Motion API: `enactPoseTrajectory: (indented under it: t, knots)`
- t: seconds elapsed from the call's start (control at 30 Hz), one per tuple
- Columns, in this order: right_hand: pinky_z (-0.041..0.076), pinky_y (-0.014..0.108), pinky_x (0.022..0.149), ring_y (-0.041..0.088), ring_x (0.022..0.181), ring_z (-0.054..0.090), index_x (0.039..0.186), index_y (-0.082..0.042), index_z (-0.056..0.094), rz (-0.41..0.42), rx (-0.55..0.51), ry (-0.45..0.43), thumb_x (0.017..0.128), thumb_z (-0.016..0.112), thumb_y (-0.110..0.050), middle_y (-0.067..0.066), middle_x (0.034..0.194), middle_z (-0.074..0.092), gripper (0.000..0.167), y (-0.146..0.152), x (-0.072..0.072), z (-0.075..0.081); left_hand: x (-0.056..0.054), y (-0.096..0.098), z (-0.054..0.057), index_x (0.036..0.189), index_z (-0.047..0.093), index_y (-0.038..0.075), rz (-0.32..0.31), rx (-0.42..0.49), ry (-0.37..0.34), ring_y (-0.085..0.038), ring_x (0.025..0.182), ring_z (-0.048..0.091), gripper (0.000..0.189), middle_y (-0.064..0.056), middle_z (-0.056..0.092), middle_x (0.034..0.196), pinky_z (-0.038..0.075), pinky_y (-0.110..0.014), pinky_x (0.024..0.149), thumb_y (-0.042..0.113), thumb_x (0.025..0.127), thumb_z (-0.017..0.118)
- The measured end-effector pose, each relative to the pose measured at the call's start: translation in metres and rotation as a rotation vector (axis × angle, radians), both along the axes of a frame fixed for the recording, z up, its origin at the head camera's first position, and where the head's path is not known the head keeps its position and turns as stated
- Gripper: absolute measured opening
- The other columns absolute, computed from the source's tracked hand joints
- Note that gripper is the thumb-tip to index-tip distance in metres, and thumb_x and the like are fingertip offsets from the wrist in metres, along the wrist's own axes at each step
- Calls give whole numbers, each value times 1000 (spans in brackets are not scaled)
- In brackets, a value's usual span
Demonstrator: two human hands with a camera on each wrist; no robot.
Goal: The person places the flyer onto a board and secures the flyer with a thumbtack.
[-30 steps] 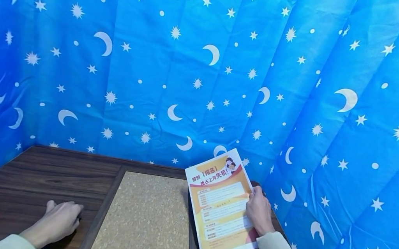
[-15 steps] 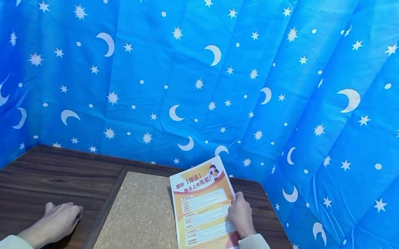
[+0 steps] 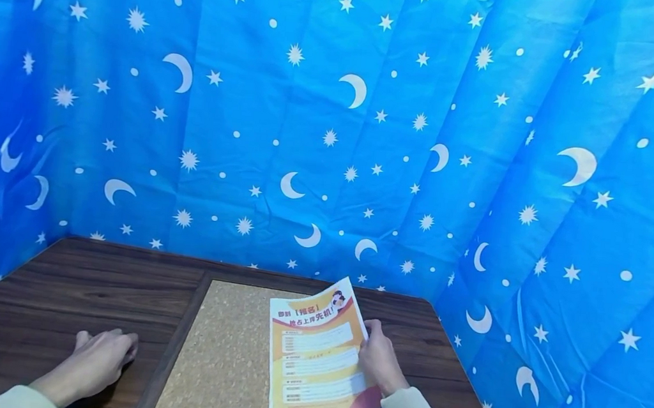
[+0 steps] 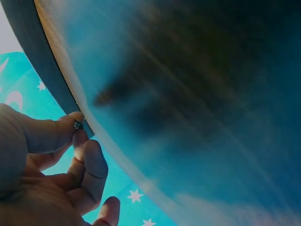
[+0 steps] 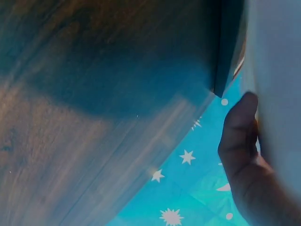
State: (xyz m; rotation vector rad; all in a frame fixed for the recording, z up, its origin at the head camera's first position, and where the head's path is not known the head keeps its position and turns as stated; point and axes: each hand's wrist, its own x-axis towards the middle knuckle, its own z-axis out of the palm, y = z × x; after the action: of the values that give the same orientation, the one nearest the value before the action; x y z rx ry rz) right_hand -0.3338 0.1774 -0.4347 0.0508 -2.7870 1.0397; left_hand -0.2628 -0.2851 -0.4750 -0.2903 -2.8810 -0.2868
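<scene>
A printed poster [image 3: 321,348] in yellow, white and red, with large characters at its top, tilts over the right part of a cork board [image 3: 223,349]. My right hand [image 3: 380,360] pinches the poster by its right edge. In the right wrist view the sheet's pale back [image 5: 280,94] fills the right side, with the right hand [image 5: 247,169] gripping its edge. My left hand [image 3: 89,368] is low over the table, left of the board. The left wrist view shows a small dark shiny piece [image 4: 78,125] pinched between thumb and fingertip; its kind cannot be told.
A dark wood table [image 3: 78,287] surrounds the cork board, whose dark frame [image 3: 178,339] runs along its left side. Blue curtain [image 3: 242,108] with white moons and stars hangs behind the table and along both sides.
My right hand has brought the poster left and lower, so it now covers more of the cork board's right part. The left hand stays in place.
</scene>
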Motion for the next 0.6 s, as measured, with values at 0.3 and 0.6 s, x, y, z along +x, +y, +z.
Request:
enactPoseTrajectory:
  t: [0.3,0.6]
  knots:
    - [42,52,88,32,107,56,132,-8,47,121,17,-74,91,50,0,21,125,54,42,-9,5,-8,0,3,4,72,48,18,18,37,74,-12,58,39,27,4,39,65,25,-44,60,0,81,65]
    - [43,49,86,22,98,57,124,-5,51,203,2,-112,90,50,2,13,117,58,35,-20,9,-14,0,6,6,72,48,17,14,56,102,-12,58,40,24,4,39,64,26,-44,60,1,84,63]
